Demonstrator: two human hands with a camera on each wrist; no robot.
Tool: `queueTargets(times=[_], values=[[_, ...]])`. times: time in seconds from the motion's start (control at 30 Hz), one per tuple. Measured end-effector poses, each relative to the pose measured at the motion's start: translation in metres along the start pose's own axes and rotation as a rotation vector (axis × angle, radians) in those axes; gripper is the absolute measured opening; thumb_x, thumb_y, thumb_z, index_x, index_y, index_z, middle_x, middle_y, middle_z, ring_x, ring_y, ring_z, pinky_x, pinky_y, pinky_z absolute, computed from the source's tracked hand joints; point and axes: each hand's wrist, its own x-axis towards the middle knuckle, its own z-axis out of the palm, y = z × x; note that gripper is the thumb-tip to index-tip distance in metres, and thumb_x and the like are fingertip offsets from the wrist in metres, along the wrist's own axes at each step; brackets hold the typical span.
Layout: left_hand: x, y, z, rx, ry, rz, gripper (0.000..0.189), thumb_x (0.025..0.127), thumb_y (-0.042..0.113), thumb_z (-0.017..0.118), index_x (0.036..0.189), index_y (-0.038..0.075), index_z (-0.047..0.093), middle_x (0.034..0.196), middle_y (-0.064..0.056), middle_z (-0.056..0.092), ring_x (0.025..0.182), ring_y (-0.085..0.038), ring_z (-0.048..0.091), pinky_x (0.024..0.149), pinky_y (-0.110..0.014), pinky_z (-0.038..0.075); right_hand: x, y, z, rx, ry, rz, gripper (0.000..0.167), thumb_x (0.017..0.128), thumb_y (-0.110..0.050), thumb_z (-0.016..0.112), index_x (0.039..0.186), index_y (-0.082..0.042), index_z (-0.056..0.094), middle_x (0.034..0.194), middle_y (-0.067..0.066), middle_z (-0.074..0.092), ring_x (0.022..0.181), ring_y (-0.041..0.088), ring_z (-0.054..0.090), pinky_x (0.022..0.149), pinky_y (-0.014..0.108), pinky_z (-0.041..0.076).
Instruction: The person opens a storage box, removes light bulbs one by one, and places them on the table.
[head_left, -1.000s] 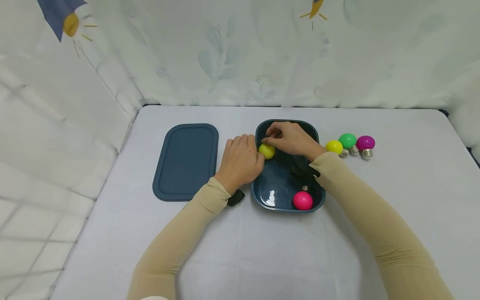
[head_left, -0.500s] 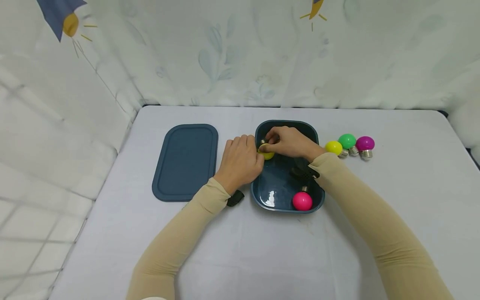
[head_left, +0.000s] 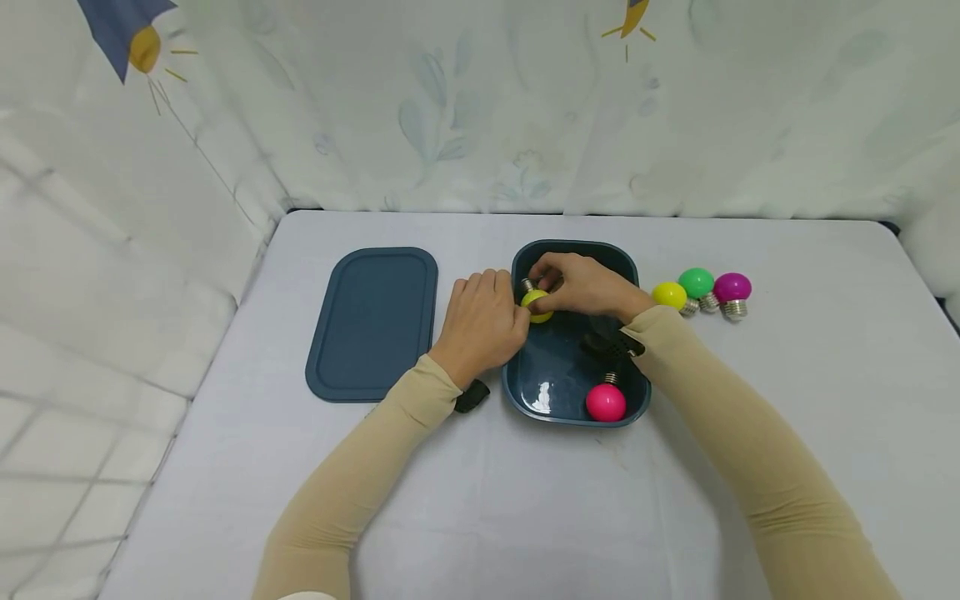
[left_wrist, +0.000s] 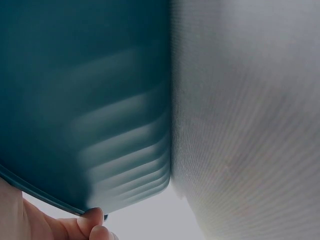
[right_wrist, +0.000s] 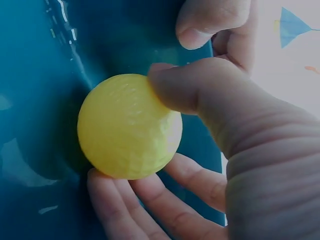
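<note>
A yellow light bulb [head_left: 537,315] with a metal screw base sits at the left wall inside a dark blue box [head_left: 551,379]. My right hand [head_left: 581,282] holds it, the thumb on the yellow globe and the curled fingers near the base. In the right wrist view, the thumb touches the side of the globe [right_wrist: 127,130] and fingertips rest close under it. Over the left rim of the box lies my left hand [head_left: 483,321], gripping that rim. The left wrist view shows its fingers at the rim [left_wrist: 47,199]. A pink bulb [head_left: 606,403] lies in the near right corner.
To the left lies a flat dark blue lid [head_left: 375,325]. On the right of the box, yellow [head_left: 669,295], green [head_left: 697,282] and purple [head_left: 732,287] bulbs lie close together on the white tabletop [head_left: 562,500]. A patterned curtain [head_left: 480,108] stands behind the table.
My right thumb has moved across the yellow bulb, and the bulb has turned so that its metal base now shows. My left hand stays on the rim.
</note>
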Motion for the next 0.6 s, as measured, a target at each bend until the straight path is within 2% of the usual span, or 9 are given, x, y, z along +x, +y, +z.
queueTargets(times=[0.6], values=[[-0.0010,0.0006,-0.0014,0.006,0.019,0.006,0.018,0.096,0.022,0.054,0.089,0.006,0.055,0.079,-0.008,0.054,0.071,-0.026,0.053,0.070,-0.042,0.045,-0.0055,-0.0010,0.0003,0.027,0.009,-0.019,0.053,0.085,-0.025,0.080,0.132,-0.011,0.059,0.119,0.014,0.070,0.106,0.026,0.066,0.093,0.038,0.056]])
